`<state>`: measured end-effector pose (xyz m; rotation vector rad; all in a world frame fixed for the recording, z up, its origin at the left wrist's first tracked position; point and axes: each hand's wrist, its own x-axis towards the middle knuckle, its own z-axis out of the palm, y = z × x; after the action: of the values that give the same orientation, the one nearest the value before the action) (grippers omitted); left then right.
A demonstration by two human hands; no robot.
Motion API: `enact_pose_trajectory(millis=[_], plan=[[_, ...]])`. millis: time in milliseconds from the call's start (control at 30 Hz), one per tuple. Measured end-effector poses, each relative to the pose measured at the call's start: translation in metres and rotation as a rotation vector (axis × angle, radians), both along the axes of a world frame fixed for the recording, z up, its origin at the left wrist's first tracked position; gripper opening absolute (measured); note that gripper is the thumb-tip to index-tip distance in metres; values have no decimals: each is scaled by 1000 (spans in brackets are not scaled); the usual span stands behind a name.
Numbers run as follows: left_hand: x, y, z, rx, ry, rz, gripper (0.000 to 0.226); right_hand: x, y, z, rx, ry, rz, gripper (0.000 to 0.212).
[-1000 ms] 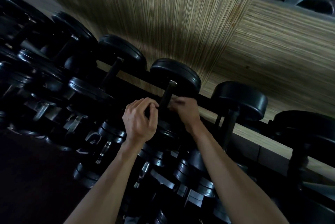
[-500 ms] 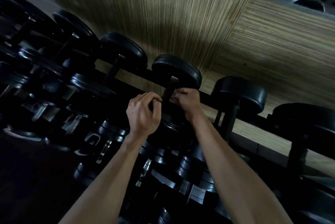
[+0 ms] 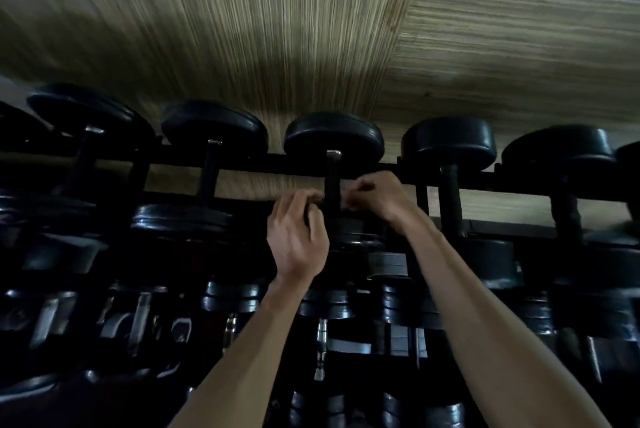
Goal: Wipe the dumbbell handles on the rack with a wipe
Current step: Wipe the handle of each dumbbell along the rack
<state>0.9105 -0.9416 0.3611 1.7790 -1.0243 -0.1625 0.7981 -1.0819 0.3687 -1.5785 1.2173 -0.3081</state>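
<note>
Head view: both hands at one dumbbell handle (image 3: pixel 331 185) on the rack (image 3: pixel 277 167).
Left hand (image 3: pixel 298 237) and right hand (image 3: pixel 375 197) curl round it from either side; neighbouring dumbbells (image 3: pixel 213 131) crowd close, wood-grain wall (image 3: pixel 242 46) behind.

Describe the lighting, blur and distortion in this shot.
Head view: dim and underexposed, the black rubber dumbbells nearly merge with the dark metal rack; the striped wooden wall shows motion smear; wide-angle bending at the edges; left hand and right hand stay readable.

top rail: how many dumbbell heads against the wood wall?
5 whole: far left, next, the middle head over both hands' handle, then and. Cut-off slivers at either frame edge may be more.
</note>
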Motion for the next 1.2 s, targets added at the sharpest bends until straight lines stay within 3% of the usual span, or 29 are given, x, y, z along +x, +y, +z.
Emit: enact_pose_trajectory(millis=[67, 100, 167, 300, 500, 600, 733, 867, 967, 1067, 1133, 1200], plan=[[-2, -1, 1, 8, 6, 0, 33, -13, 5, 9, 17, 13, 155, 25], [-2, -1, 2, 12, 7, -2, 33, -12, 7, 13, -5, 4, 146, 20], [-2, -1, 2, 12, 6, -4, 34, 4, 3, 18, -78, -64, -5, 9], [-1, 0, 5, -5, 7, 3, 36, 34, -7, 18, -198, -93, -157, 25], [-5, -1, 7, -3, 23, 26, 36, -7, 19, 27, -81, 2, 240, 9], [-5, -1, 7, 25, 14, 32, 37, 3, 15, 27, -120, -45, 125, 8], [-5, 0, 9, 41, 3, 37, 37, 29, -4, 24, -322, -132, -100, 6], [-6, -1, 6, 27, 10, 38, 35, 28, -7, 19, -291, -115, -68, 2], [-7, -1, 6, 39, 26, 63, 36, 4, 4, 14, -116, -105, 100, 8], [-8, -1, 4, 47, 31, 62, 36, -8, 12, 14, -111, -6, 235, 12], [-7, -1, 4, 51, 20, 62, 36, 4, 9, 20, -126, -89, 150, 9], [-7, 0, 5, 58, 16, 56, 36, 21, 1, 20, -271, -102, 43, 2]])
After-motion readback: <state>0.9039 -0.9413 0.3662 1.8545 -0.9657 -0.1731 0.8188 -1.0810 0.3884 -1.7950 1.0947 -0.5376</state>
